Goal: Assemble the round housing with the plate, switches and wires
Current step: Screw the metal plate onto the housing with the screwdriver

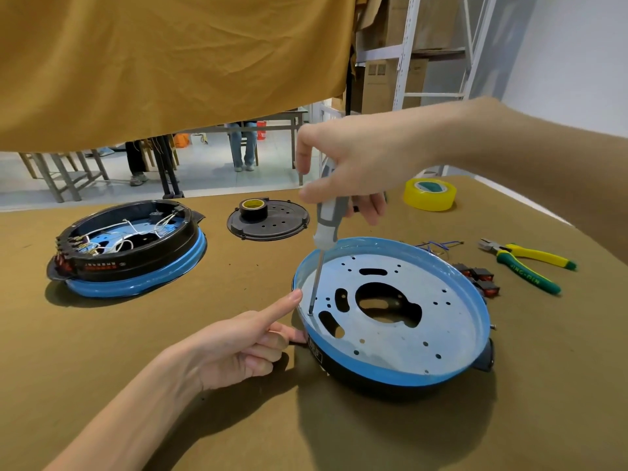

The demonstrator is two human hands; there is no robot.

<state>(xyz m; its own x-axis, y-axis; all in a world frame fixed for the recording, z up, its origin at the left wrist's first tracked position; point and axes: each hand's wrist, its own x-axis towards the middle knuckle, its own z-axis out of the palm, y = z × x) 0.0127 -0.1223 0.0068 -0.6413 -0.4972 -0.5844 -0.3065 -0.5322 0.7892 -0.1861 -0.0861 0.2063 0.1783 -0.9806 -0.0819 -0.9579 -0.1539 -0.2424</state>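
with the grey-handled screwdriver [327, 223] gripped in the right hand [353, 164] fingers, tip at a screw in the perforated metal plate [401, 321] of the blue-rimmed round housing [390, 377] on the desk [238, 419], and only the left hand [244, 341] forefinger extended against the rim, the rest curled, a slipped tip or shifted housing could be caused by light bracing.

workshop | storage racks [404, 59], cardboard boxes [377, 83], pliers [530, 263] on workbench [238, 419]

Right hand [343, 171]: reaches in from the right, forearm bare, fingers curled downward in a closed grip, index finger pointing down.
Left hand [238, 345]: comes from lower left, index finger extended forward, thumb out, remaining fingers curled under.
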